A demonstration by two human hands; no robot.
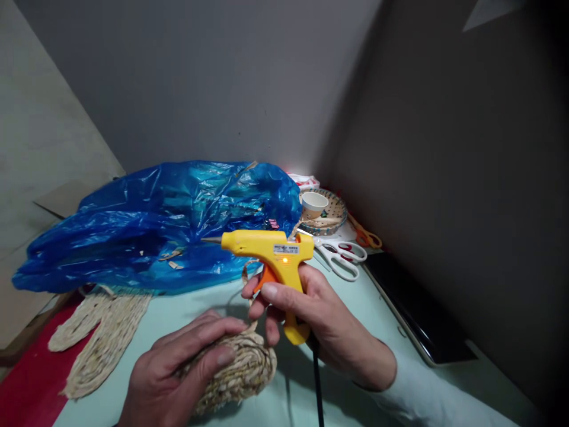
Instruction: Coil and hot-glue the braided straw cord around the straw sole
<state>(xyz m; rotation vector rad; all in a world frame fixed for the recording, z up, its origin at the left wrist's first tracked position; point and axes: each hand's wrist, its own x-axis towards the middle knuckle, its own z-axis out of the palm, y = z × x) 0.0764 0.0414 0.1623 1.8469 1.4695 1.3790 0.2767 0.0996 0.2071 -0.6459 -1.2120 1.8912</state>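
My right hand (311, 314) is wrapped round the handle of a yellow hot glue gun (262, 243). Its nozzle points left, its orange trigger (265, 276) sits by my fingers, and a small orange light glows on its side. My left hand (182, 362) grips a coil of braided straw (244, 367) between thumb and fingers, low in the middle of the view. A loose strand (245, 274) rises from the coil beside the fingers of my right hand. From the gun's handle a black cord (317, 385) runs downward.
A blue plastic bag (178, 201) with straw scraps on it lies at the back. Behind the gun are white-handled scissors (344, 258), orange-handled scissors (367, 235), a woven basket (334, 216) and a paper cup (313, 204). A dark tablet-like device (418, 308) lies right; braided straw pieces (106, 338) lie left.
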